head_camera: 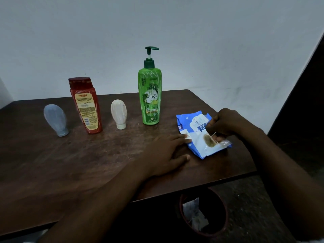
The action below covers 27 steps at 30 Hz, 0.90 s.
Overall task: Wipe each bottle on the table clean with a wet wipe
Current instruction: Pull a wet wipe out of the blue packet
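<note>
Landmark = tall green plastic pump bottle (150, 95), standing upright near the back edge of the dark brown wooden table (52, 163).

- Far left of it: blue-grey soft squeeze bottle (55, 120), standing on its cap and leaning a little. Probably light and squashy with a small base, so it tips easily. I'd grip it mid-body.
- Left of it, nearer: red flat-sided plastic bottle (85, 106) with a dark red cap, tilted in this view. Looks stiff. Hold it by the narrow sides.
- Just left of it: cream-white soft squeeze bottle (118, 114), cap down. Handles like the blue-grey one.
- The pump bottle itself likely weighs the most. It's smooth and will be slick once wet. Take it round the body, not by the pump neck.
- Front-right of it: left hand (166, 151) flat on the table, fingers straight and slightly spread, fingertips pressing down the near-left edge of the wet wipe pack (191, 123), a blue-and-white soft plastic pouch lying flat, right of the pump bottle.
- Right hand (226, 123) on the far side of the pack, fingers curled, thumb and fingertips pinching at the opening. I can't tell whether they hold the flap or a wipe. There's a brownish smudge beside the pinch.
- Below the table edge, front of the pack: dark round bin (222, 223) with crumpled white sheets in it.

My read: I'm at the wipe-extraction step. A wipe is limp and thin, so pull slowly.
</note>
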Available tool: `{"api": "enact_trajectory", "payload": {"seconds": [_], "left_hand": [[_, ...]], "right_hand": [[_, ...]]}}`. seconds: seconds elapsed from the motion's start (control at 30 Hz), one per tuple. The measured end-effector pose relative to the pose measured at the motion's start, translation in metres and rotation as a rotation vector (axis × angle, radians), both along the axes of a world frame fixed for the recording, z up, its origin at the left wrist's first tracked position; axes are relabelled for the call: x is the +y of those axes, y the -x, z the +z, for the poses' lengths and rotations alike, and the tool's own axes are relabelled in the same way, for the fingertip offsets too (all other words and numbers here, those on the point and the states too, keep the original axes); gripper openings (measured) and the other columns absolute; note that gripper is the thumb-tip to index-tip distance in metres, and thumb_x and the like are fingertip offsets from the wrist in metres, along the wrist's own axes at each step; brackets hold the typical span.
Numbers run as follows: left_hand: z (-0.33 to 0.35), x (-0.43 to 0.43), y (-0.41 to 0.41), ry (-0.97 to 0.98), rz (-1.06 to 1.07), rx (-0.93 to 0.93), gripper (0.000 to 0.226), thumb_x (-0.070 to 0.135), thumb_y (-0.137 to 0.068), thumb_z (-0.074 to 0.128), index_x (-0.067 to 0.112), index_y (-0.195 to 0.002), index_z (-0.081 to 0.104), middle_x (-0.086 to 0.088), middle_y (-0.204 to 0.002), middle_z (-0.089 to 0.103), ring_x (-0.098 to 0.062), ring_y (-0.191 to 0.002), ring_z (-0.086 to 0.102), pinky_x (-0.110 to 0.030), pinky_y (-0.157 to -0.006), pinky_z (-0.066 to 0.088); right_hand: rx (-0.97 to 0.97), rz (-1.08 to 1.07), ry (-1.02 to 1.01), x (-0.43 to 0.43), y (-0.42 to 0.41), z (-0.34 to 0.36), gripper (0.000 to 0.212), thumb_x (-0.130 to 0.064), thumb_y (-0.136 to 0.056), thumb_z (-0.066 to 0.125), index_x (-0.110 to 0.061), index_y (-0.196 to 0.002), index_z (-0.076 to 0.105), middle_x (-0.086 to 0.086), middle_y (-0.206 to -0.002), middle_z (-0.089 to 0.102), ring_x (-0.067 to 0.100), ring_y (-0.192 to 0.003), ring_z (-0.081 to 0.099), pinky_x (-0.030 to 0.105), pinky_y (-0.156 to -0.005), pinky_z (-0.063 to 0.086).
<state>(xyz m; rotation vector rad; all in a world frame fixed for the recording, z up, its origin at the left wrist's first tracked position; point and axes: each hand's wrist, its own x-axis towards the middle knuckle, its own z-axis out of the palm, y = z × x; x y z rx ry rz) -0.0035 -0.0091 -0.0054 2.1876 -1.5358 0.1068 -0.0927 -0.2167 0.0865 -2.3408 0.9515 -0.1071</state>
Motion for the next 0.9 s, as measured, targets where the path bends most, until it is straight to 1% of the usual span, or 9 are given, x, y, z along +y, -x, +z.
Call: {"api": "enact_trajectory", "payload": {"seconds": [0.1,0.3,0.4,0.47,0.57,0.63,0.7,0.77,0.9], "left_hand": [[0.001,0.0,0.001,-0.01,0.003,0.003,0.059,0.053,-0.095,0.054,0.036,-0.149,0.041,0.014,-0.158,0.036,-0.005,-0.142,0.033,-0.032,-0.116,0.031],[0.001,0.001,0.001,-0.007,0.016,-0.008,0.059,0.053,-0.094,0.055,0.033,-0.148,0.042,0.012,-0.155,0.04,-0.007,-0.14,0.037,-0.034,-0.115,0.032],[0.001,0.001,0.001,-0.003,0.004,-0.004,0.06,0.055,-0.093,0.053,0.033,-0.148,0.043,0.011,-0.155,0.041,-0.008,-0.14,0.038,-0.037,-0.114,0.034],[0.001,0.001,0.001,-0.007,-0.005,0.006,0.06,0.055,-0.092,0.052,0.034,-0.148,0.042,0.011,-0.155,0.04,-0.007,-0.14,0.037,-0.039,-0.115,0.034],[0.0,0.0,0.0,-0.009,-0.004,0.005,0.06,0.055,-0.093,0.052,0.034,-0.148,0.042,0.011,-0.155,0.04,-0.008,-0.14,0.038,-0.04,-0.114,0.035],[0.0,0.0,0.001,-0.001,-0.005,0.004,0.06,0.055,-0.093,0.053,0.034,-0.148,0.042,0.012,-0.156,0.04,-0.007,-0.14,0.037,-0.039,-0.115,0.034],[0.001,0.0,0.001,-0.001,-0.004,0.01,0.059,0.053,-0.094,0.054,0.034,-0.148,0.042,0.012,-0.156,0.039,-0.007,-0.141,0.037,-0.038,-0.115,0.033],[0.001,0.001,0.001,-0.008,-0.005,0.011,0.059,0.052,-0.094,0.054,0.034,-0.149,0.041,0.012,-0.156,0.039,-0.007,-0.141,0.036,-0.037,-0.116,0.033],[0.002,0.002,0.001,-0.006,-0.009,0.012,0.059,0.052,-0.094,0.055,0.034,-0.148,0.042,0.011,-0.155,0.04,-0.007,-0.141,0.037,-0.035,-0.116,0.033]], "right_hand": [[-0.028,-0.003,0.023,0.002,-0.002,-0.001,0.014,-0.003,-0.08,0.067,0.003,-0.089,0.075,0.013,-0.07,0.075,0.018,-0.049,0.066,0.025,-0.063,0.058],[-0.112,-0.027,0.095,0.011,-0.002,-0.004,0.009,-0.009,-0.074,0.065,-0.006,-0.069,0.072,0.012,-0.069,0.075,0.026,-0.066,0.074,0.032,-0.076,0.06],[-0.211,-0.047,0.204,0.003,-0.003,-0.006,0.028,-0.025,-0.072,0.073,0.003,-0.072,0.071,0.018,-0.075,0.074,0.03,-0.075,0.073,0.036,-0.082,0.057],[-0.309,-0.081,0.178,-0.004,-0.001,-0.005,0.037,-0.032,-0.073,0.075,0.004,-0.075,0.072,0.02,-0.077,0.072,0.027,-0.068,0.07,0.037,-0.078,0.056],[-0.461,-0.118,0.095,-0.007,0.004,0.002,0.042,-0.04,-0.07,0.077,0.002,-0.076,0.074,0.023,-0.077,0.071,0.019,-0.059,0.058,0.034,-0.068,0.055],[-0.593,-0.129,-0.026,-0.002,0.008,0.01,0.036,-0.041,-0.064,0.076,-0.007,-0.072,0.076,0.014,-0.072,0.074,0.019,-0.061,0.065,0.04,-0.073,0.06],[-0.701,-0.115,-0.153,0.004,0.008,0.018,0.024,-0.034,-0.065,0.074,-0.01,-0.066,0.074,0.009,-0.071,0.074,0.021,-0.066,0.07,0.043,-0.072,0.063],[-0.772,-0.078,-0.287,0.013,0.005,0.024,0.018,-0.023,-0.072,0.071,-0.01,-0.059,0.068,0.013,-0.071,0.068,0.023,-0.064,0.069,0.04,-0.066,0.062],[-0.775,0.009,-0.591,0.039,-0.011,0.026,0.007,-0.006,-0.085,0.059,0.0,-0.085,0.063,0.021,-0.075,0.068,0.032,-0.064,0.073,0.033,-0.058,0.061]]}}
